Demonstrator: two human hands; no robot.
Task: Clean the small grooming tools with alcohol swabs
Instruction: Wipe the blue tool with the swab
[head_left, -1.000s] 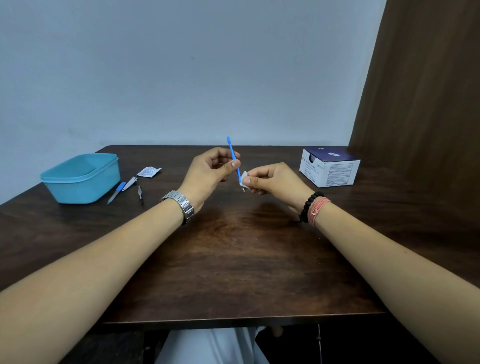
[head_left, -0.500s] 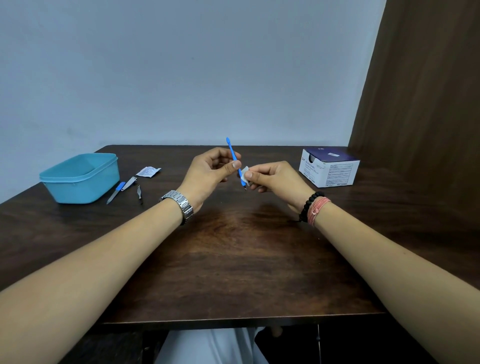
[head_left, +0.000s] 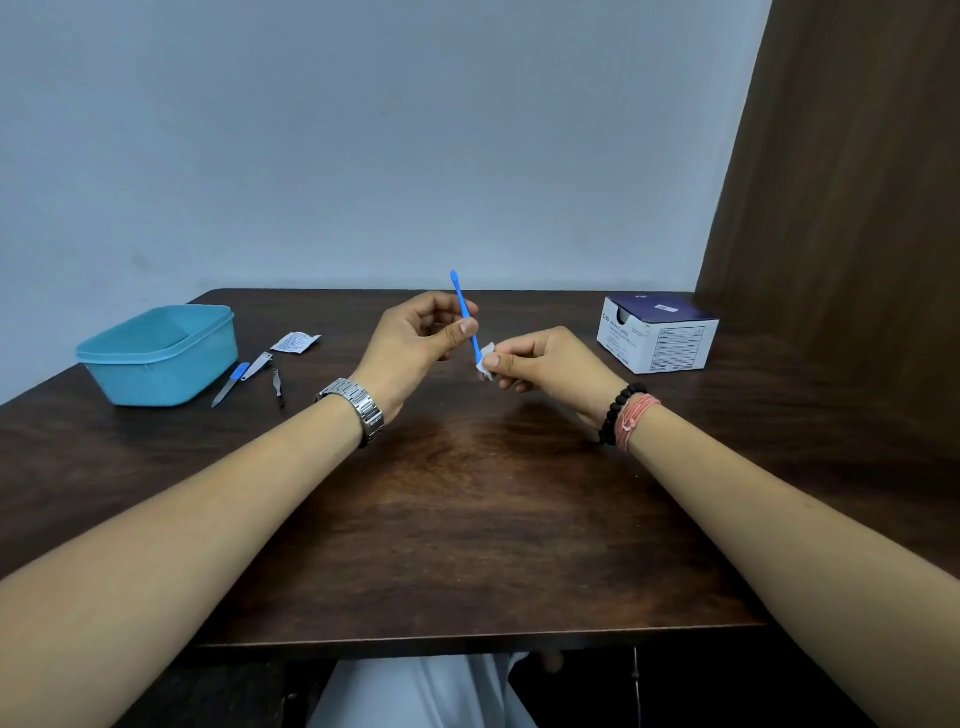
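Mid-wipe on one tool. Left hand (head_left: 415, 345) pinching a thin blue stick (head_left: 466, 318) near its middle between thumb and fingers, upper tip raised and tilted slightly away to the left. Right hand (head_left: 545, 361) pinching a folded white swab (head_left: 486, 358) around the stick's lower end, fingertips pressed together on the pad. Both held in the air above the bench (head_left: 467, 519), near its far half.

Probably the lower part being cleaned now; upper length and tip look bare, so likely still to do. Next move, by this reading: draw the swab along the shaft while holding the stick firm, then shift the left pinch or flip the stick to reach the covered part. Light grip wanted, since so thin a stick could flex or slip.

Waiting at far left, lying beside a teal tub (head_left: 161, 353): a file (head_left: 231, 384) with blue handle, a clipper (head_left: 258, 365), a small dark tweezer-like tool (head_left: 278, 387); whether already cleaned, impossible to tell. Torn wrapper (head_left: 296, 343) just behind them. Swab box (head_left: 657, 332) at far right, well apart from the hands. Nothing between hands and tools; reach to either side unobstructed.
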